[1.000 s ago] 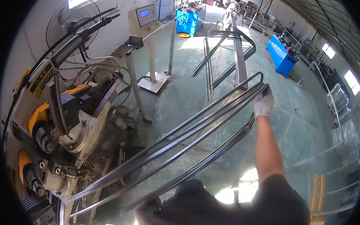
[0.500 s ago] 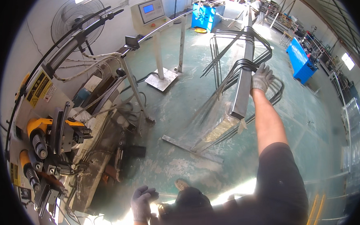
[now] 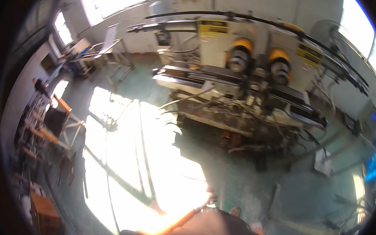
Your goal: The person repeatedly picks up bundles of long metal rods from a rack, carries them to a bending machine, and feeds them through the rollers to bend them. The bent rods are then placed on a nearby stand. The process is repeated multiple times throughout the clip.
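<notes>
My left arm reaches in from the lower edge, washed out by sunlight. My left hand [image 3: 211, 197] is a small dark blur in front of my body; its fingers cannot be made out. Close to my body on the right, a pale patch above bare skin looks like my gloved right hand [image 3: 256, 227], mostly cut off and blurred. Neither hand visibly touches anything. Ahead stands a large machine [image 3: 235, 119] with two orange-and-black cylindrical heads [image 3: 241, 55], dark slotted rails and loose hoses. One of my shoes [image 3: 235, 210] shows on the green floor.
A long black bar [image 3: 259, 16] runs above the machine. Blurred dark rods [image 3: 350, 207] are at the lower right, below a blue cabinet [image 3: 374, 165]. To the left are a frame with orange-brown parts [image 3: 65, 124], a brown box [image 3: 46, 214], a far workbench [image 3: 95, 54] and a distant person [image 3: 40, 87].
My view has swung left to face the machine. My right hand has left the bent dark rods on the metal beam and come back near my body.
</notes>
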The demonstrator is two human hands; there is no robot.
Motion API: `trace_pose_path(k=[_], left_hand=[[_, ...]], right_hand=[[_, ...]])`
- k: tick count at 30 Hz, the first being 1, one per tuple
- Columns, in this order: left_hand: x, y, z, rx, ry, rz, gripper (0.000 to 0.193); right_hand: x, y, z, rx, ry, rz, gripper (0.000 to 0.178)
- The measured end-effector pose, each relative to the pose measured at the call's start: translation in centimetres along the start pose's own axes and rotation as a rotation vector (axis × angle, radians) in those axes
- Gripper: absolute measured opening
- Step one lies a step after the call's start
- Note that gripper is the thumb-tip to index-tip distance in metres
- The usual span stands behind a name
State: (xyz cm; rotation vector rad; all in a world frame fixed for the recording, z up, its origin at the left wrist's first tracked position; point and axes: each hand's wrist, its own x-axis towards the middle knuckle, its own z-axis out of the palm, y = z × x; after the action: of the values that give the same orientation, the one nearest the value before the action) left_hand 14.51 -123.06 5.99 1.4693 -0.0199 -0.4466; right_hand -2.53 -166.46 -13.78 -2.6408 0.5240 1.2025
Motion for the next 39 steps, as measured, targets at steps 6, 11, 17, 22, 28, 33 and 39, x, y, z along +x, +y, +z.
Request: trace_pose_path(k=[6,11,17,22,28,33,39], left_hand=[[-9.4,4.3,-19.0,-0.362,0.525,-0.358,0.045],[-19.5,4.3,-35.5,-0.489,0.929,-0.388,0.037],[-22.4,-1.5,-48.0,-0.835,0.936,-0.330,0.019],[-20.4,-2.5,-56.9,-0.697,0.807,-0.354,0.013],[-23.5,8.1,-78.0,-0.423,1.117,-0.499,0.039],[-27.9,13.1,-92.8,-0.560,1.510,-0.108,0.040],[-31.0,5.9,-105.1,-0.870,1.349,-0.197,0.041]], right_hand=[[2.3,-24.9,-18.0,0.651,0.118,0.006,0.056],[10.6,-35.6,-21.6,-0.330,0.512,-0.632,0.032],[13.1,-48.7,-15.1,0.591,-0.145,-0.176,0.029],[11.5,-72.1,-9.9,0.000,-0.175,-0.166,0.032],[8.1,-107.9,-12.5,-0.285,-0.077,-0.466,0.037],[0.9,-138.3,-11.5,-0.078,-0.097,-0.843,0.050],[-9.7,-165.6,-5.9,-0.176,-0.033,-1.290,0.055]])
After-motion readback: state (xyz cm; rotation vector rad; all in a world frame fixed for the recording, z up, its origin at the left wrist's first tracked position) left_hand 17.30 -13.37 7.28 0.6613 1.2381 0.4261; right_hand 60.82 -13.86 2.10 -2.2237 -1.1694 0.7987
